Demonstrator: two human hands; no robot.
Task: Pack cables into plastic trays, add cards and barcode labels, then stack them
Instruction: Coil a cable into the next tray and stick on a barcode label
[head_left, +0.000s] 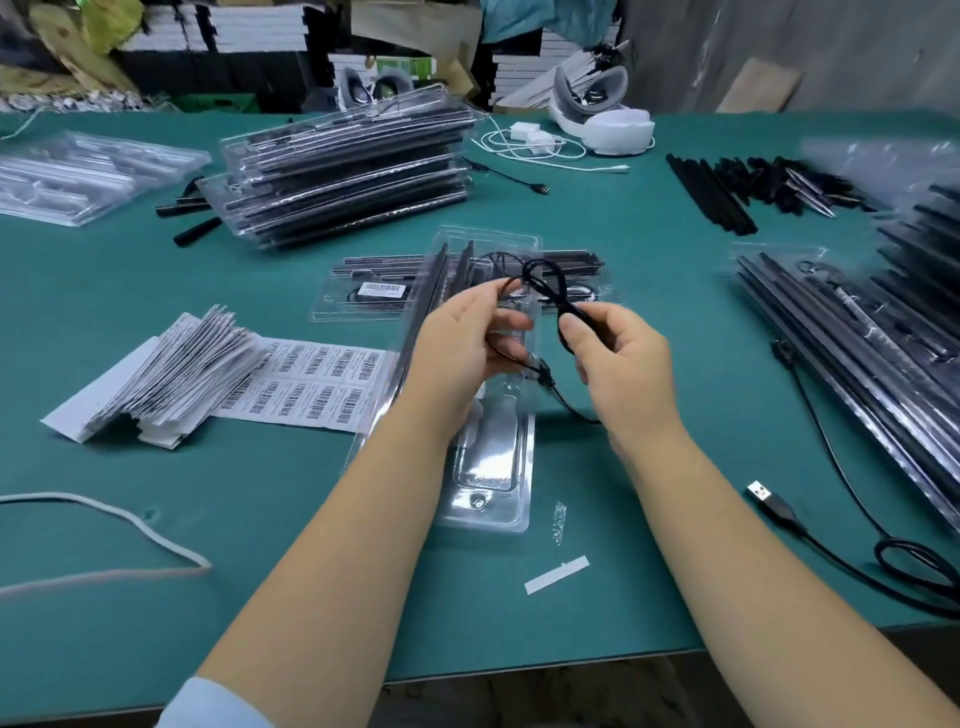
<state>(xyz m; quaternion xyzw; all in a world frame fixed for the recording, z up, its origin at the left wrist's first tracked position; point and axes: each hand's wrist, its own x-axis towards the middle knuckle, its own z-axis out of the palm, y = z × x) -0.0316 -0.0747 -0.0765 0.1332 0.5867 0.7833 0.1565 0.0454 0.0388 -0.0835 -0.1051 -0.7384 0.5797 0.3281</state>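
cable: thin black cable held up over the middle of the worktop, looped between both hands; looks like it is being coiled small to fit a tray pocket
left hand: left hand with fingers curled, pinching one side of the loop
right hand: right hand with thumb and fingers closed on the other side, keeping the coil from springing open
tray: clear plastic tray lies open right under the hands, long side toward the near edge, ready to take the coil
labelled tray: second tray just behind, barcode label on it, probably done
labels: barcode sheet and card stack left of the tray, within reach for next steps
stacks: packed trays toward the far edge, more at the right edge
worktop: green worktop; loose USB cable near the right edge
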